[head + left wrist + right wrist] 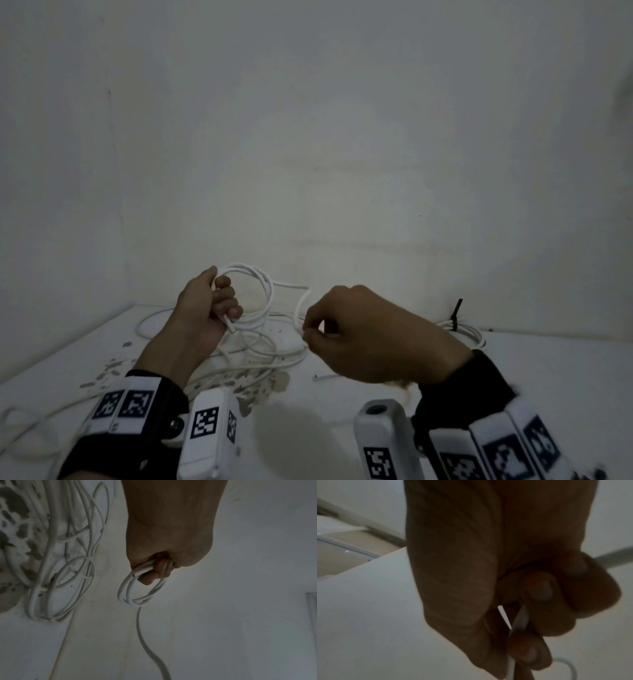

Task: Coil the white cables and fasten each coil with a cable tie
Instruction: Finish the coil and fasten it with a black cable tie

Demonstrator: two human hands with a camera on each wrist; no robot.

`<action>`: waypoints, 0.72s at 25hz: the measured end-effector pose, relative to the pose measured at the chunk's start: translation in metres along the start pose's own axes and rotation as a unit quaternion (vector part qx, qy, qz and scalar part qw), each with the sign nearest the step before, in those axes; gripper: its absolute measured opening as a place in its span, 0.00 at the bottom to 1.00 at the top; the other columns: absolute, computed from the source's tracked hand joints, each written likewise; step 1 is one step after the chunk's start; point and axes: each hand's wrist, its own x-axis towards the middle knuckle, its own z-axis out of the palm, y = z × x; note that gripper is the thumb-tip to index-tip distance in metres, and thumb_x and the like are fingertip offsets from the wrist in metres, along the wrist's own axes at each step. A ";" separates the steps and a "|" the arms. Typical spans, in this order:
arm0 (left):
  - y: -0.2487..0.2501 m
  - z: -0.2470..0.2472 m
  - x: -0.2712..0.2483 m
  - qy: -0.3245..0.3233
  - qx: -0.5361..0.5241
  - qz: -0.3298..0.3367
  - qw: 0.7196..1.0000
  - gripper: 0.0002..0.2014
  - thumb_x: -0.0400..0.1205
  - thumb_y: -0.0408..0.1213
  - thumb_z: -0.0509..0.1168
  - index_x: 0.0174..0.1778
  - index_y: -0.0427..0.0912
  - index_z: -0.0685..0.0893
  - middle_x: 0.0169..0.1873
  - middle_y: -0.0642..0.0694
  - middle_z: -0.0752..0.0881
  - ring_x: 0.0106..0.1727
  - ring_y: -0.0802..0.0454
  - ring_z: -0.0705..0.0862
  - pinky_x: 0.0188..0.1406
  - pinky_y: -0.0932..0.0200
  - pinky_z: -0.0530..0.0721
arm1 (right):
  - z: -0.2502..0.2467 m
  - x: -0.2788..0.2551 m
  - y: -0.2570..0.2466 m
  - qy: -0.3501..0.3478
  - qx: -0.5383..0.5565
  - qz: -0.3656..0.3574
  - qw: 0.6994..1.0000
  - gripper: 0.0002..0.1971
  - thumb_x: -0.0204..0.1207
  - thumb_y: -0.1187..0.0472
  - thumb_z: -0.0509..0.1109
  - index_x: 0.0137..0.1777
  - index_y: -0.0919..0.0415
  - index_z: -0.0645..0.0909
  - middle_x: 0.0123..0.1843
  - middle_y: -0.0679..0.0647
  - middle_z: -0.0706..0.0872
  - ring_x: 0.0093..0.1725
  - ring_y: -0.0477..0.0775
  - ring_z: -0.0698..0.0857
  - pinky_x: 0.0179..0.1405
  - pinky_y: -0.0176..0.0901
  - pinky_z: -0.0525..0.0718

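The white table (513, 377) fills the lower half of the head view, and across its left and centre sprawls a loose tangle of white cable (260, 356), while at the right edge of the frame a finished bundle (462, 330) lies with a black cable tie (456, 313) sticking up from it. Above the tangle, left of centre, the left hand (202, 308) is closed round a small coil (260, 294) of a few loops, held upright with its short cut end poking out below the fingers. From the coil's upper right a free strand (301, 301) arcs down to the right hand (370, 335), just right of centre, whose thumb and forefinger pinch it; the wrist view shows the strand passing between curled fingers (539, 589). The relation that matters: the strand runs roughly left to right, from coil to pinch, with the right hand beside and slightly lower than the coil. The next loop, I judge, calls for the right hand to carry the strand leftward and up into the left hand's grip.
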 end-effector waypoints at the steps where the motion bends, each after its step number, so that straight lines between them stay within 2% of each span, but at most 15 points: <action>1: 0.001 0.002 -0.001 -0.005 -0.003 -0.006 1.000 0.21 0.91 0.46 0.48 0.31 0.46 0.65 0.14 0.54 0.61 0.12 0.58 0.58 0.14 0.68 0.66 | 0.003 0.001 -0.005 -0.001 -0.005 -0.005 1.000 0.15 0.83 0.54 0.64 0.40 0.60 0.86 0.33 0.50 0.87 0.30 0.48 0.84 0.33 0.43 0.83; 5: 0.000 0.009 -0.008 -0.026 -0.002 -0.022 0.999 0.20 0.90 0.44 0.48 0.31 0.46 0.67 0.16 0.54 0.62 0.13 0.57 0.60 0.15 0.67 0.70 | 0.013 0.004 -0.022 -0.010 -0.023 -0.031 0.999 0.16 0.82 0.52 0.66 0.41 0.64 0.85 0.37 0.57 0.88 0.35 0.57 0.86 0.39 0.55 0.88; 7: 0.001 0.010 -0.008 -0.030 0.007 -0.016 0.999 0.20 0.90 0.44 0.49 0.31 0.45 0.68 0.17 0.54 0.62 0.14 0.58 0.59 0.15 0.67 0.70 | 0.012 0.002 -0.026 -0.035 -0.048 -0.013 0.998 0.17 0.82 0.46 0.68 0.44 0.61 0.86 0.42 0.56 0.88 0.41 0.57 0.86 0.43 0.54 0.88; 9: 0.005 0.010 -0.009 -0.029 0.024 0.007 0.999 0.19 0.90 0.43 0.50 0.31 0.45 0.67 0.16 0.54 0.61 0.13 0.59 0.58 0.15 0.68 0.66 | 0.012 0.001 -0.022 -0.039 -0.070 0.021 0.997 0.18 0.83 0.46 0.65 0.46 0.61 0.83 0.45 0.57 0.87 0.44 0.58 0.86 0.45 0.51 0.86; 12: 0.009 0.014 -0.011 -0.037 0.017 0.041 0.998 0.19 0.91 0.44 0.50 0.32 0.45 0.67 0.16 0.55 0.62 0.14 0.59 0.59 0.16 0.68 0.66 | 0.019 0.009 -0.012 -0.015 0.025 0.105 0.994 0.18 0.82 0.54 0.63 0.38 0.68 0.77 0.38 0.62 0.89 0.38 0.61 0.88 0.39 0.51 0.85; 14: 0.010 0.017 -0.014 -0.042 0.035 0.046 0.997 0.19 0.91 0.44 0.50 0.33 0.45 0.68 0.17 0.55 0.62 0.14 0.59 0.59 0.16 0.68 0.67 | 0.028 0.016 -0.009 0.034 0.102 0.169 0.980 0.20 0.83 0.51 0.61 0.34 0.65 0.73 0.34 0.61 0.86 0.33 0.61 0.87 0.31 0.47 0.80; 15: 0.010 0.018 -0.016 -0.045 0.053 0.045 0.997 0.19 0.91 0.44 0.50 0.33 0.45 0.67 0.17 0.55 0.62 0.14 0.59 0.59 0.16 0.68 0.66 | 0.031 0.019 -0.009 0.060 0.100 0.192 0.975 0.21 0.85 0.48 0.58 0.35 0.63 0.71 0.35 0.61 0.83 0.36 0.62 0.87 0.31 0.45 0.77; 16: 0.009 0.019 -0.018 -0.047 0.070 0.044 0.995 0.19 0.91 0.43 0.51 0.32 0.46 0.67 0.17 0.55 0.61 0.14 0.60 0.58 0.15 0.67 0.63 | 0.033 0.021 -0.007 0.085 0.048 0.205 0.974 0.21 0.87 0.45 0.55 0.39 0.60 0.71 0.40 0.60 0.83 0.42 0.64 0.87 0.35 0.44 0.74; 17: 0.010 0.019 -0.020 -0.048 0.087 0.049 0.994 0.18 0.90 0.43 0.51 0.32 0.46 0.66 0.18 0.55 0.60 0.14 0.60 0.57 0.14 0.67 0.61 | 0.034 0.020 -0.005 0.107 -0.037 0.217 0.970 0.19 0.88 0.44 0.52 0.46 0.59 0.72 0.48 0.60 0.84 0.50 0.65 0.85 0.40 0.46 0.72; 18: 0.012 0.019 -0.022 -0.049 0.106 0.058 0.992 0.18 0.90 0.43 0.51 0.32 0.46 0.65 0.18 0.55 0.59 0.15 0.60 0.56 0.14 0.66 0.58 | 0.033 0.019 -0.002 0.132 -0.108 0.229 0.958 0.19 0.88 0.44 0.51 0.59 0.60 0.73 0.57 0.60 0.81 0.58 0.63 0.82 0.45 0.47 0.70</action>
